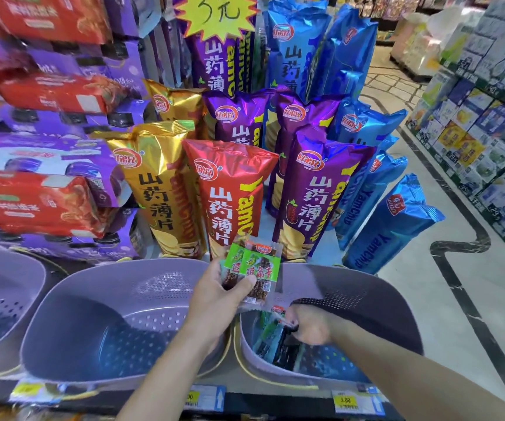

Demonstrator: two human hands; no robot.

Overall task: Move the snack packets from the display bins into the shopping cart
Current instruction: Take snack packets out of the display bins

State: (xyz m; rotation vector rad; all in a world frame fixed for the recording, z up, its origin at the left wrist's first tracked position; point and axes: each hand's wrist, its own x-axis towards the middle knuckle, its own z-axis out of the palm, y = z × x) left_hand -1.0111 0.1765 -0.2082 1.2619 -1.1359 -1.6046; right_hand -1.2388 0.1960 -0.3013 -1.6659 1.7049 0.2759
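Tall yam chip bags (230, 192) stand behind a row of purple perforated display bins. The middle bin (117, 329) looks emptied, with no packets visible in it. The right bin (366, 302) still holds a small heap of remaining packets (275, 347) at its near-left side. The shopping cart is not in view, so what has reached it cannot be told.

The left hand (218, 299) is raised between the two bins, thumb and fingers pinching a fan of small green-labelled snack packets (254, 268). The right hand (309, 326) is down inside the right bin, its fingers curled onto the remaining packets, though blur hides the exact grip.

Judging by this, the picking is nearly done, and the carry to the cart is left.
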